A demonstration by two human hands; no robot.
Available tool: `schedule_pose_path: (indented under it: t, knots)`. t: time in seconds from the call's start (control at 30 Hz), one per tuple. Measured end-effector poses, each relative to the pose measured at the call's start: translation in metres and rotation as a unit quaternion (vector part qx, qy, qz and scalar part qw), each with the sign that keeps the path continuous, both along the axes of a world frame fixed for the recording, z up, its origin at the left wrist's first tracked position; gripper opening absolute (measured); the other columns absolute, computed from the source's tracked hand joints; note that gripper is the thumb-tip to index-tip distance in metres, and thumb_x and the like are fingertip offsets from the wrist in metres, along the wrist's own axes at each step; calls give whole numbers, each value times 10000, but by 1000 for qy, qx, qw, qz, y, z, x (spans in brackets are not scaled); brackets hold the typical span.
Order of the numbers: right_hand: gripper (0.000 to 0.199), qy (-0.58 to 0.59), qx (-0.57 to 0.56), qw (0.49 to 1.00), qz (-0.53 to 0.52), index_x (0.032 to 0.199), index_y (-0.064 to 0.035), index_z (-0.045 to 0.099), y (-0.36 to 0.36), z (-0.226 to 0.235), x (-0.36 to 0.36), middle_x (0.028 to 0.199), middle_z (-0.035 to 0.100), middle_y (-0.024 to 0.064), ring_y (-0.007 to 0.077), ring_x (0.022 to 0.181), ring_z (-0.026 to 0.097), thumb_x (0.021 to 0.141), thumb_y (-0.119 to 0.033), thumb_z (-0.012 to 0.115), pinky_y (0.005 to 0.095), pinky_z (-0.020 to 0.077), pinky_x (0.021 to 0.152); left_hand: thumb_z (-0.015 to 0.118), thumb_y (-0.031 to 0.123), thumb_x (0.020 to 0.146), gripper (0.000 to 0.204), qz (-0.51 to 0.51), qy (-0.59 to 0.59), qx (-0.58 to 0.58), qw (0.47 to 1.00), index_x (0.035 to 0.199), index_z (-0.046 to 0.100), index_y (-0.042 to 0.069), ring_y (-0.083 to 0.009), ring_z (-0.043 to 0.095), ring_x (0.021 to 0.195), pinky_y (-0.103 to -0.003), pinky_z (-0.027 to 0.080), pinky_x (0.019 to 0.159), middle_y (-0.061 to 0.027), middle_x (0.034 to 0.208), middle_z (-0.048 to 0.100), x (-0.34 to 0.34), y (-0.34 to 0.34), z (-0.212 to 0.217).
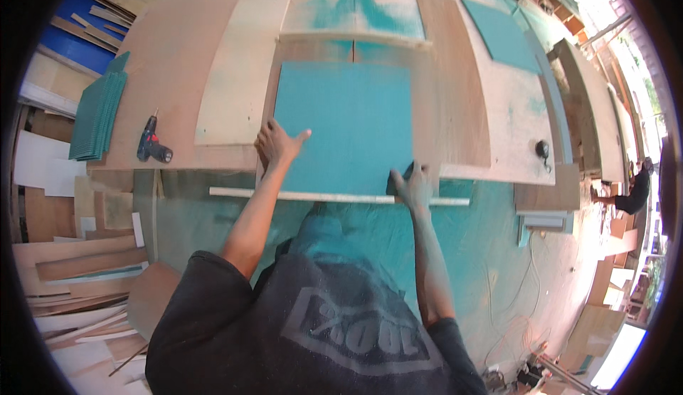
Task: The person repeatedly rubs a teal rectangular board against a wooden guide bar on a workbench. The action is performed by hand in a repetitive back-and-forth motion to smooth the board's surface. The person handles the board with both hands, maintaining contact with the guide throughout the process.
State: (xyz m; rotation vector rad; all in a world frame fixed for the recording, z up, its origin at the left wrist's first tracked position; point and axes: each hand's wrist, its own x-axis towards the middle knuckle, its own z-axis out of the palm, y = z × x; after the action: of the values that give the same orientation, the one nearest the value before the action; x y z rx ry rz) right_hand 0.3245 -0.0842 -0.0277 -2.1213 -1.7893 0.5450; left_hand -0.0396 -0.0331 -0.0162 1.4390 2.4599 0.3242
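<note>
A flat teal panel point(345, 124) lies in front of me on a wooden board at the near edge of the worktable. My left hand point(279, 144) rests at the panel's left edge, fingers spread and thumb stretched over the teal face. At the near right corner, my right hand point(415, 187) is closed around a small dark block point(393, 183); the fingers hide most of it, so its kind is unclear. A long thin wooden strip point(231, 193) runs along the near side, below the panel. Another pale strip point(327, 37) crosses just beyond the panel's far edge.
Left on the worktable point(167, 60) are a cordless drill point(152, 142) and a stack of teal panels point(96, 121). Bare boards point(455, 75) flank the work. At right lie another teal panel point(501, 35) and a small black object point(543, 149). Another person point(635, 190) is at far right.
</note>
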Motion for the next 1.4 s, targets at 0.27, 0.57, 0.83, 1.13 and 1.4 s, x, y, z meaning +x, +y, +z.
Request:
schedule_pose_path:
  t: [0.27,0.57,0.83,1.13,1.4]
  knots:
    - [659,-38,-30,999,-11,1280,22,581,4,29,-25,1297,585,227,421,1220,594,929,-517,723,533,537,942,790,728,788,1143,-3,50,-17,999,1532,433,-64,-455,498,1308,-554,438,1090,-267,1439,481,-8,9,-3]
    - [633,-58,0,997,-42,1270,22,585,4,26,-28,1289,590,229,424,1216,585,930,-491,732,526,536,947,758,759,800,1154,0,62,-49,997,1538,431,-66,-432,498,1319,-542,446,1093,-259,1451,483,3,6,5]
    - [651,-40,-21,997,-61,1289,17,579,6,32,-30,1273,582,215,416,1212,590,901,-478,746,519,538,944,763,754,801,1173,-10,48,-44,998,1552,403,-73,-447,493,1325,-551,433,1111,-269,1464,474,-2,4,3]
    - [654,-52,-30,996,-66,1247,45,570,6,35,-31,1216,574,213,400,1165,612,876,-471,722,504,542,924,764,728,824,1160,-19,44,-58,997,1549,395,-99,-459,490,1318,-566,436,1103,-296,1451,462,0,-4,8]
    - [590,-53,-37,997,-42,1131,56,577,7,42,-28,1140,567,233,420,1073,630,858,-445,727,520,557,846,749,733,837,1118,-62,63,-17,996,1482,430,-122,-438,529,1205,-545,477,1006,-282,1354,490,-9,-12,-2]
